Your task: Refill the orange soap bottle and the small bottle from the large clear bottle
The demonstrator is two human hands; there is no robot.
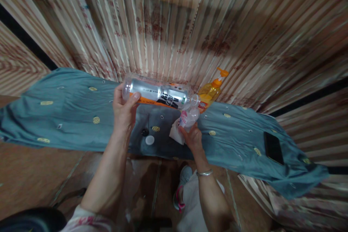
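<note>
My left hand is wrapped round the base end of a large clear plastic bottle with a silver, black and orange label. That bottle lies tilted on its side in the air, its neck pointing right. In my right hand is a smaller clear bottle with a pink and white label, its top close under the large bottle's mouth. I cannot tell whether the two mouths touch, or how much liquid is inside. A white cloth or tissue sits beside the small bottle. Behind stands a yellow pump bottle with an orange pump.
A black cap and a white cap lie on the teal cloth-covered table. A black phone rests at the right end. Striped patterned curtains hang right behind the table.
</note>
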